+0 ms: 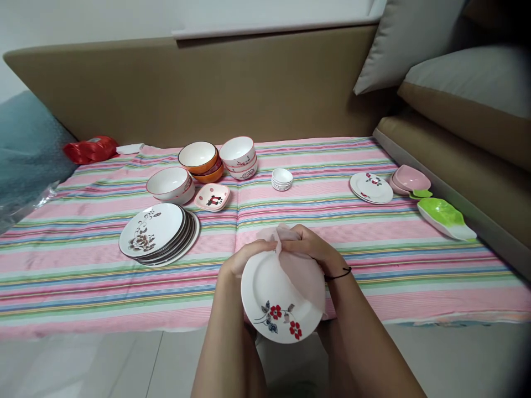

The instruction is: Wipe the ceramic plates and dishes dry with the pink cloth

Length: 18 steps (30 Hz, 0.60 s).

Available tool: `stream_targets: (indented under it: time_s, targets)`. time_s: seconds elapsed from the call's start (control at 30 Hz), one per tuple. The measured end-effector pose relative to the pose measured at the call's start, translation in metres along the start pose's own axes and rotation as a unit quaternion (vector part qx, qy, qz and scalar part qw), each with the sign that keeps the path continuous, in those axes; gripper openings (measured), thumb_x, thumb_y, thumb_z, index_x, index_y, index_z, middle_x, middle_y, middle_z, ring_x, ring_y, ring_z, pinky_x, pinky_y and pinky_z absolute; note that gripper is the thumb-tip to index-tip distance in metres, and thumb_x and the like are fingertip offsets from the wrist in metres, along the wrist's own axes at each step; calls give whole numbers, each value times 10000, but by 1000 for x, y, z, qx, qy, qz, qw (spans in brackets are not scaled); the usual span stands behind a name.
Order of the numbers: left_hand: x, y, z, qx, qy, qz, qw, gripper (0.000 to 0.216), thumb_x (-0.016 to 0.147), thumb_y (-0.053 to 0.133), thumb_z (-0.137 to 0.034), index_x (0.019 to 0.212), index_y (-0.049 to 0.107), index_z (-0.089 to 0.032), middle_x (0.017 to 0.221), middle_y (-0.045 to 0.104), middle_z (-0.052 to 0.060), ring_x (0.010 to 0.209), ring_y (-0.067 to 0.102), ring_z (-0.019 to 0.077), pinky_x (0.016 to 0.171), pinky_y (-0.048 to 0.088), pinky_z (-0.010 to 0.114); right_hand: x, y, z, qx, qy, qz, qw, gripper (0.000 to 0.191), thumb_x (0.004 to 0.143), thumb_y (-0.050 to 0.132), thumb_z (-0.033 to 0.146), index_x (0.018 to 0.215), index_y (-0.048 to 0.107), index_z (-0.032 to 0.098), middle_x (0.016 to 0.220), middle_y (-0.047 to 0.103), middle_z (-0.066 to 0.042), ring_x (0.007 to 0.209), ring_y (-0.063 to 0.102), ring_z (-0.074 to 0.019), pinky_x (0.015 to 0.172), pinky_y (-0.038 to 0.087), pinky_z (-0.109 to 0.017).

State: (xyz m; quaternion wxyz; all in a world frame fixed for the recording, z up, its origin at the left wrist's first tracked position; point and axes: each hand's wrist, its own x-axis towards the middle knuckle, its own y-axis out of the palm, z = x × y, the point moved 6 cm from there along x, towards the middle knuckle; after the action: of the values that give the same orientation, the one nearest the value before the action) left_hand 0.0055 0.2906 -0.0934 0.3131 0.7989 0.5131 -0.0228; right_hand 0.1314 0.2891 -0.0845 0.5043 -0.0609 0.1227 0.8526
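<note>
A white plate with red and blue flowers [271, 301] is held tilted in front of me, above the near edge of the striped cloth. My left hand [243, 258] grips its upper left rim, fingers closed. My right hand [309, 249] is closed on a thin pale pink cloth [301, 271] that drapes over the plate's upper right part. A black band circles my right wrist.
On the pink striped cloth [290, 210] lie a stack of floral plates [160, 233], several bowls [199, 157], a pink dotted dish [212, 197], small white saucers [282, 178], a flowered plate [371, 187], pink bowls [410, 178] and a green leaf dish [443, 216]. A sofa stands behind.
</note>
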Motion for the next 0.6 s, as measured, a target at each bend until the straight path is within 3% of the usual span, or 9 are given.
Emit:
stream_targets:
  time_s: [0.07, 0.17, 0.37, 0.6]
  targets:
    - [-2, 10, 5, 8, -67, 52, 996, 206, 618, 766, -323, 630, 710, -125, 564, 659, 85, 508, 602, 203, 500, 456, 296, 0, -3, -1, -6, 6, -7, 1000, 366, 682, 700, 483, 652, 605, 131, 632, 559, -3, 553, 490, -109, 486, 367, -204]
    - [-2, 12, 2, -3, -58, 43, 997, 226, 655, 739, -356, 677, 718, -131, 605, 675, 74, 524, 593, 181, 517, 459, 281, 2, -11, -3, -24, 9, -37, 999, 393, 684, 693, 514, 672, 605, 132, 644, 575, -6, 557, 506, -115, 487, 366, -206]
    - [7, -3, 1, -62, -10, -40, 997, 276, 671, 708, -378, 754, 713, -115, 711, 713, 88, 604, 634, 202, 588, 491, 293, 4, -30, -7, -5, 20, -136, 991, 406, 695, 670, 545, 686, 583, 148, 636, 579, -2, 561, 513, -130, 498, 365, -224]
    - [19, -30, -4, -72, 133, -217, 964, 371, 708, 683, -436, 923, 700, -134, 854, 728, 59, 747, 653, 193, 674, 486, 264, 7, -40, -4, 46, -73, -264, 961, 327, 749, 640, 489, 819, 551, 182, 707, 544, 16, 667, 504, -142, 584, 394, -237]
